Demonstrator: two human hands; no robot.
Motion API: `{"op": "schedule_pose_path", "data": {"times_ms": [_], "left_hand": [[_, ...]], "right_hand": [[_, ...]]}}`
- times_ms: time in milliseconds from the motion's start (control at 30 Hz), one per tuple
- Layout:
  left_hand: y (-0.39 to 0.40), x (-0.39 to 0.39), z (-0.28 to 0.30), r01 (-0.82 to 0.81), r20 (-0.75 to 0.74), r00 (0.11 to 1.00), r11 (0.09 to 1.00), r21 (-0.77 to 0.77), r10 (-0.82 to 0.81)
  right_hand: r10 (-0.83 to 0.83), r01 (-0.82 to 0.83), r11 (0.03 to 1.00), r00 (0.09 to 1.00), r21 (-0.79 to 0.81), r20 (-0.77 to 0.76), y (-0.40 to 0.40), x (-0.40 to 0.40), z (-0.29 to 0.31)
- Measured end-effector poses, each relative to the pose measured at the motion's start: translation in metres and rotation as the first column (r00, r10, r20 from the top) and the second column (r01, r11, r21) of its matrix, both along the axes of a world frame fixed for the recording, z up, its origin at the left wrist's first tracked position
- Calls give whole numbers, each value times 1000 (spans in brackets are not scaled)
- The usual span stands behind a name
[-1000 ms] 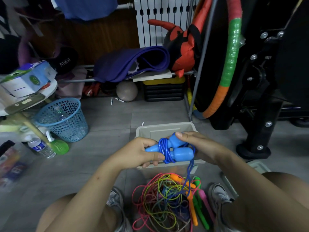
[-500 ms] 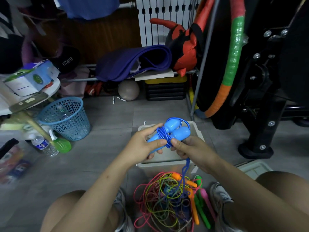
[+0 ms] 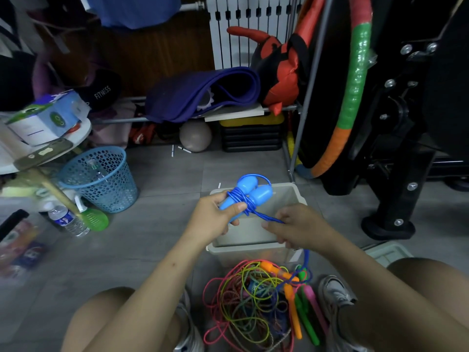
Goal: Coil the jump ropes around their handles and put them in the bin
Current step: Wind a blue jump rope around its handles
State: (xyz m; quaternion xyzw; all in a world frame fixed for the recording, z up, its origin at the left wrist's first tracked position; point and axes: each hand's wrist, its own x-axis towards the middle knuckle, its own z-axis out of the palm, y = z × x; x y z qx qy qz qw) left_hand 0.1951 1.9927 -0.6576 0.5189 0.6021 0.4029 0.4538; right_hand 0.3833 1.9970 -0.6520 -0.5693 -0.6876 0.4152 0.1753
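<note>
"FITNESS" cap [image 3: 102, 91] behind; left hand [image 3: 213, 219] grips blue handles [image 3: 250, 193], right hand [image 3: 295, 229] pinches rope [image 3: 266, 218]

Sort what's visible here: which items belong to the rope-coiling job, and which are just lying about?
Part of the job:
- blue jump rope, handles gripped by the left hand, cord pulled by the right hand
- grey bin
- tangled rope pile on the floor

Lying about:
- blue mesh basket
- water bottle
- purple mat
- grey ball
- hoop
</note>
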Motion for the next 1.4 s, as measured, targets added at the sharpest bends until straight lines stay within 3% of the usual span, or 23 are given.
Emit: {"op": "schedule_pose_path", "data": {"times_ms": [133,300,400,533,633,767,900,1033,1233,1400], "left_hand": [[6,-10,0,-14,-116,993,999,43,18],[3,-9,3,245,-252,937,969,-26,-244],[2,-14,6,404,-285,862,908,-113,-419],[-4,-14,5,549,-221,779,808,-212,-587],[-6,-15,10,593,-199,755,780,-201,-625],[-9,-18,10,641,-171,720,739,-208,-672],[-10,-20,12,660,-111,720,725,-196,-685],[-11,-24,13,690,-9,713,703,-173,-701],[-10,-29,15,648,112,761,754,-109,-638],[-10,-30,18,525,165,845,848,-69,-509]], "right_hand": [[62,-88,971,991,221,121,1,9,6],[29,-130,847,980,516,198,4,8,11],[102,-179,801,981,571,164,8,5,11],[127,-175,861,983,477,132,8,-2,10],[130,-112,914,991,389,-22,10,-4,9],[211,-174,972,942,156,-261,16,0,4],[147,-203,977,868,-68,-474,17,3,4],[135,-236,961,855,-144,-501,15,7,11],[115,-231,961,833,-151,-541,10,8,17],[7,-270,921,732,-281,-681,-1,2,18]]}}
